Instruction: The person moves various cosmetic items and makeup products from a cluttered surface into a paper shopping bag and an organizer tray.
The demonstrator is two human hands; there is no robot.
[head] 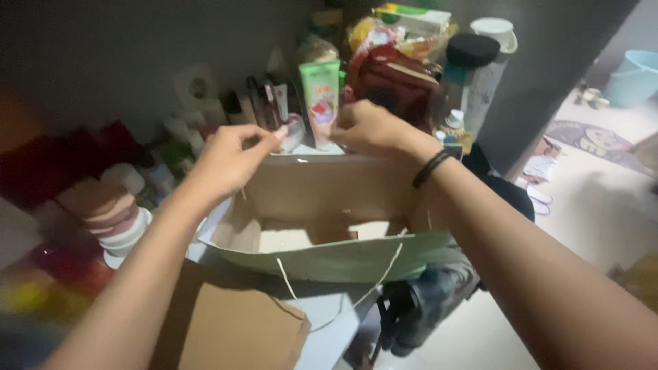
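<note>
Basically paper bag open, light, floppy, tears easily. Left hand, right hand both pinched shut on bag's far rim; grab rim or string handle.

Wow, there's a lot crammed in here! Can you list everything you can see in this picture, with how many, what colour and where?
paper bag: one, pale green outside, brown inside, open in the middle, white cord handle hanging in front
brown paper bag: one, lying flat at lower left
green carton: one, upright behind the open bag
red packet: one, behind the bag, right of the carton
flask with black lid: one, pale, at the back right
stacked bowls: one blurred pile, pink and white, at left
blue bucket: one, far upper right on the floor
left hand: pinching at the bag's far rim
right hand: at the far rim, black band on the wrist
</note>
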